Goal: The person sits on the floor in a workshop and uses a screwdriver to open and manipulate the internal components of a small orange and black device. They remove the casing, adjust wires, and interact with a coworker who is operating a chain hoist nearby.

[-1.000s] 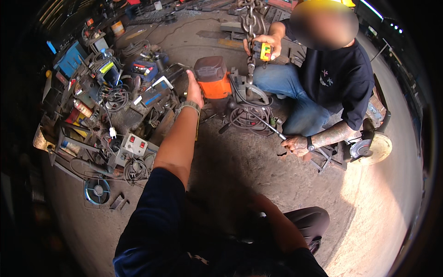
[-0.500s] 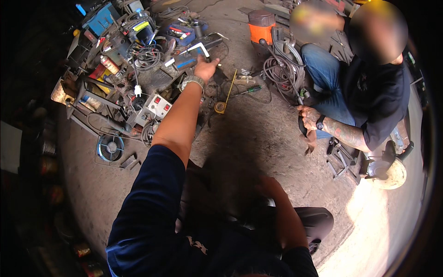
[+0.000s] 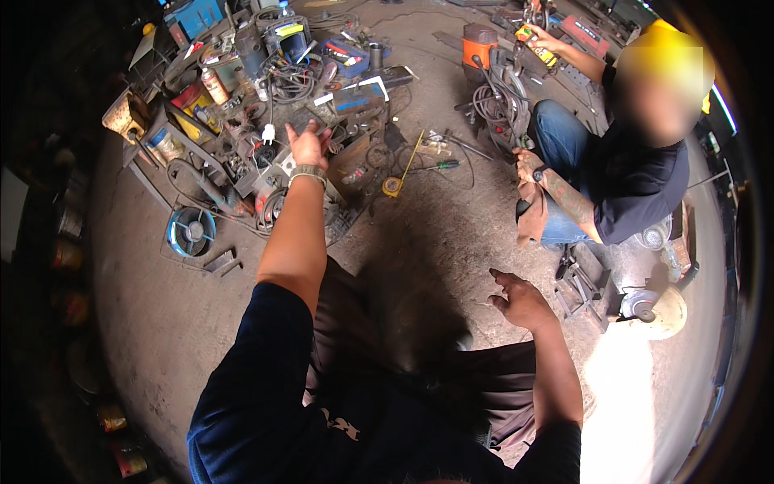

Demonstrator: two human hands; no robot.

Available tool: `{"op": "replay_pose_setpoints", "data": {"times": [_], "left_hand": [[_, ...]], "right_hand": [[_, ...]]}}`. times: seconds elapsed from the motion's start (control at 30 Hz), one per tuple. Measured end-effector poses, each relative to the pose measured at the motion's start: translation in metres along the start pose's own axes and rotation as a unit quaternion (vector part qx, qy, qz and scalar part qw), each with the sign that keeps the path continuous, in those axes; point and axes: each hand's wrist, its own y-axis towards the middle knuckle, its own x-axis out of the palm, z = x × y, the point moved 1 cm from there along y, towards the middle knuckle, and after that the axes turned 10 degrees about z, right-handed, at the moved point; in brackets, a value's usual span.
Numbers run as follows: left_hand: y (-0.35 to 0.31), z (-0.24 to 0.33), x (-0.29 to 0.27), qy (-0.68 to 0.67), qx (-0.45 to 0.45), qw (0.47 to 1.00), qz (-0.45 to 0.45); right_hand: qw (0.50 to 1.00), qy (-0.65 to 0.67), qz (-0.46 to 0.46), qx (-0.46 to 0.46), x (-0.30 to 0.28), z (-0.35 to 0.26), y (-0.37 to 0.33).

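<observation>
My left hand [image 3: 308, 147] reaches out over a cluttered low work area, fingers spread, with nothing seen in it. Close by are a white electrical plug [image 3: 268, 132] and a flat dark metal plate [image 3: 303, 118]. Just beyond it to the right lies a white L-shaped square [image 3: 376, 81] by a blue flat piece [image 3: 359, 98]. My right hand [image 3: 522, 302] hangs above the concrete floor near my knee, fingers stretched out and holding nothing visible. Between the hands, farther out, a yellow tape measure [image 3: 393, 187] lies with its blade pulled out, beside a green-handled screwdriver [image 3: 446, 164].
At the right a person squats, holding a yellow item [image 3: 542, 50] in one hand. Coiled cables [image 3: 493, 105] lie by an orange and brown container [image 3: 479, 47]. A spray can [image 3: 214, 85] and a blue round fan [image 3: 192, 231] are at left. Metal frames [image 3: 584, 282] stand at right.
My left hand has drawn back and left from beside the square, its fingers now spread. My right hand has come out from near my lap to the right, into plain view.
</observation>
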Motion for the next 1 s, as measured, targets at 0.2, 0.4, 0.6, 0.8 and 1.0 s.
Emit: {"op": "replay_pose_setpoints", "data": {"times": [0.2,0.4,0.6,0.8,1.0], "left_hand": [[0.02,0.027,-0.008,-0.187,-0.078,0.979,-0.029],[0.055,0.015,-0.009,-0.168,-0.058,0.983,-0.047],[0.048,0.007,-0.014,-0.071,-0.047,0.996,-0.032],[0.044,0.005,-0.003,-0.058,-0.051,0.997,-0.025],[0.071,0.001,-0.01,-0.028,-0.037,0.999,-0.025]], "right_hand": [[0.996,0.027,-0.024,0.087,0.044,0.048,0.036],[0.995,0.002,-0.062,0.081,0.066,0.072,0.061],[0.994,0.012,-0.088,0.065,0.073,0.061,0.079],[0.993,0.029,-0.1,0.052,0.082,0.07,0.075],[0.992,0.001,-0.116,0.052,0.076,0.07,0.084]]}}
